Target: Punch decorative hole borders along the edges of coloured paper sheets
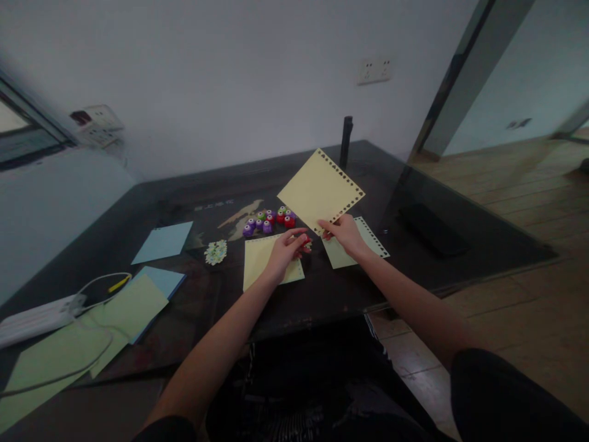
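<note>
My right hand (343, 235) pinches the lower corner of a pale yellow paper sheet (317, 190), raised and tilted. Small shaped holes run along its right-hand edges. My left hand (284, 248) is closed around a small red craft punch (305, 241), partly hidden by the fingers. Beneath the left hand lies another yellow sheet (258, 258), and a pale green sheet (340, 258) with a row of holes lies under the right hand. Several purple, red and green craft punches (267, 226) stand grouped behind my left hand. A small heap of paper cut-outs (216, 252) lies to their left.
On the dark glass-topped table (322, 301), a blue sheet (163, 241) and overlapping green sheets (69, 362) lie left. A white power strip (37, 319) with a cable rests across them. A dark flat object (432, 230) lies right; a black post (346, 141) stands behind.
</note>
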`<state>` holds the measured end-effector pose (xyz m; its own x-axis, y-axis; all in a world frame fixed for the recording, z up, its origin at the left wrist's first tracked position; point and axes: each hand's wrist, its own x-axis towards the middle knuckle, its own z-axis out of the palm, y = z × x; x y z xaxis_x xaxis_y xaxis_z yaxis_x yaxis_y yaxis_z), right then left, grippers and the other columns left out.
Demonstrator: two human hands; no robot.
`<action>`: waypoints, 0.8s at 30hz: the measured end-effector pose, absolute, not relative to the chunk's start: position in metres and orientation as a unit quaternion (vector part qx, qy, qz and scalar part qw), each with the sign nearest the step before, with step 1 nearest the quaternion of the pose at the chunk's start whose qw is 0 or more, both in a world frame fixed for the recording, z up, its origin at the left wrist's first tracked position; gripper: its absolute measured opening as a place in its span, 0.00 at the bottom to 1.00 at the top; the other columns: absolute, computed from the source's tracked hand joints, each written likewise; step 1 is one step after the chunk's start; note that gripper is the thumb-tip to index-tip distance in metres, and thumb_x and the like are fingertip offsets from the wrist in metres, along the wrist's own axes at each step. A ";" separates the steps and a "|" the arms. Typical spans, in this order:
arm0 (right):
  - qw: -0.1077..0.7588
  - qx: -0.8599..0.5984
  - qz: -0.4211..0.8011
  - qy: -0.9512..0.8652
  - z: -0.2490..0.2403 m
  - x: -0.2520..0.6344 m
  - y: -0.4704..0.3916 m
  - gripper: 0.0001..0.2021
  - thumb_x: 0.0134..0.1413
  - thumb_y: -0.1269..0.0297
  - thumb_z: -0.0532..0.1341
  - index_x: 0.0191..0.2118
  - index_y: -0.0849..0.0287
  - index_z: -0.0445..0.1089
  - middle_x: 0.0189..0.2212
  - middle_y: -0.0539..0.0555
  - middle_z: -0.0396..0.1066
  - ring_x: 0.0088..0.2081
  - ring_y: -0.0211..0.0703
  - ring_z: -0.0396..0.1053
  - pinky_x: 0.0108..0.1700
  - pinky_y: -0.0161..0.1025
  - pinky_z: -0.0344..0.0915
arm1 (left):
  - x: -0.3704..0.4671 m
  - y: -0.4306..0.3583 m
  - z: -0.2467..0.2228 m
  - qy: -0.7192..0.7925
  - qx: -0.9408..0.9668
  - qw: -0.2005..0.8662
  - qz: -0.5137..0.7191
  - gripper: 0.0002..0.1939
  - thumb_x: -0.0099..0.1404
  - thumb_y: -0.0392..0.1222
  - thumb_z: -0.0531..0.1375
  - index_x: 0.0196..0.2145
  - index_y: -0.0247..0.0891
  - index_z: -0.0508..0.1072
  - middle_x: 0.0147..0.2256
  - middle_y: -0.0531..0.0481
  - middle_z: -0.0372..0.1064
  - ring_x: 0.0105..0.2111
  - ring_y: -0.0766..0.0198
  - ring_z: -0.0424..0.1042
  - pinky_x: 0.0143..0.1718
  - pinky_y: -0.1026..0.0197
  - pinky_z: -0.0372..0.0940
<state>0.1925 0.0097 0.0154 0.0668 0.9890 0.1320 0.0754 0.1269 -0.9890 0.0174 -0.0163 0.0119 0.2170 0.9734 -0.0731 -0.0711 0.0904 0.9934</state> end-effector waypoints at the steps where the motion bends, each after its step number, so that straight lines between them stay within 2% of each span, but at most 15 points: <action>1: 0.537 -0.503 0.428 -0.524 0.016 0.194 0.010 0.15 0.39 0.54 0.67 0.21 0.61 0.69 0.15 0.53 0.68 0.17 0.38 0.65 0.22 0.36 0.64 | 0.018 -0.017 0.012 0.435 0.509 0.593 0.447 0.20 0.56 0.49 0.63 0.45 0.36 0.72 0.36 0.44 0.74 0.26 0.69 0.71 0.23 0.69 0.60; 8: 0.588 -0.495 0.409 -0.492 0.023 0.207 0.015 0.17 0.37 0.51 0.67 0.25 0.62 0.70 0.17 0.54 0.71 0.19 0.39 0.67 0.21 0.35 0.63 | 0.019 -0.021 0.016 0.409 0.555 0.555 0.466 0.23 0.52 0.43 0.66 0.46 0.37 0.71 0.40 0.44 0.73 0.35 0.63 0.72 0.31 0.65 0.66; 13: 0.612 -0.485 0.402 -0.478 0.038 0.222 0.015 0.16 0.36 0.54 0.68 0.25 0.63 0.71 0.16 0.54 0.70 0.18 0.39 0.65 0.22 0.36 0.62 | 0.018 -0.018 0.018 0.411 0.597 0.521 0.451 0.20 0.55 0.44 0.64 0.45 0.37 0.72 0.35 0.47 0.73 0.30 0.65 0.71 0.33 0.62 0.67; 19: 0.628 -0.489 0.376 -0.474 0.045 0.247 0.010 0.14 0.35 0.55 0.69 0.23 0.62 0.71 0.15 0.53 0.70 0.18 0.40 0.65 0.22 0.37 0.63 | 0.020 0.003 0.028 0.409 0.708 0.354 0.454 0.14 0.57 0.46 0.63 0.40 0.39 0.76 0.41 0.44 0.72 0.40 0.59 0.70 0.37 0.60 0.66; 24: 0.617 -0.504 0.405 -0.449 0.031 0.264 0.007 0.17 0.31 0.52 0.70 0.21 0.61 0.70 0.16 0.54 0.70 0.17 0.39 0.65 0.21 0.37 0.63 | 0.042 0.044 0.031 0.415 0.806 0.192 0.376 0.13 0.58 0.48 0.62 0.38 0.38 0.76 0.36 0.44 0.73 0.37 0.56 0.69 0.41 0.55 0.62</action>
<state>0.2640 0.0074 0.0314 0.2687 0.9520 0.1469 -0.0461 0.1650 -0.9852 0.0420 0.0436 0.0313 0.3724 0.8134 0.4469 0.5253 -0.5817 0.6210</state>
